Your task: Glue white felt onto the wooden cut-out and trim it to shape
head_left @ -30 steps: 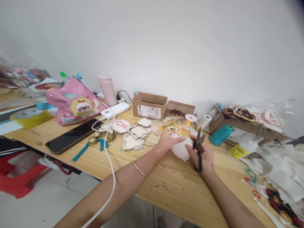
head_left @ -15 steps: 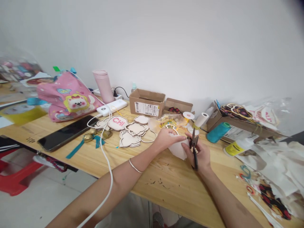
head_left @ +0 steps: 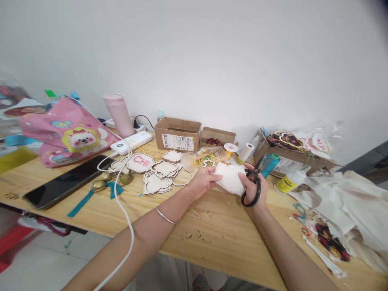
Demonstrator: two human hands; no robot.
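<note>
- White piece (head_left: 230,178), soft-looking, in the head view: spans the gap between both hands, over the table (head_left: 230,250); whether its underside touches the wood, cannot tell.
- Left hand (head_left: 202,180): narrow pinch on the piece's near-left edge, thumb on top; likely steadies that side. Forearm slants in from lower left.
- Right hand (head_left: 254,190): thumb on the piece's right edge, scissors (head_left: 256,171) kept in the same hand, blades pointing away toward upper right. Probably carried so to leave the thumb free and the points clear of the left hand.
- Right forearm rises from lower right; wrists apart.
</note>
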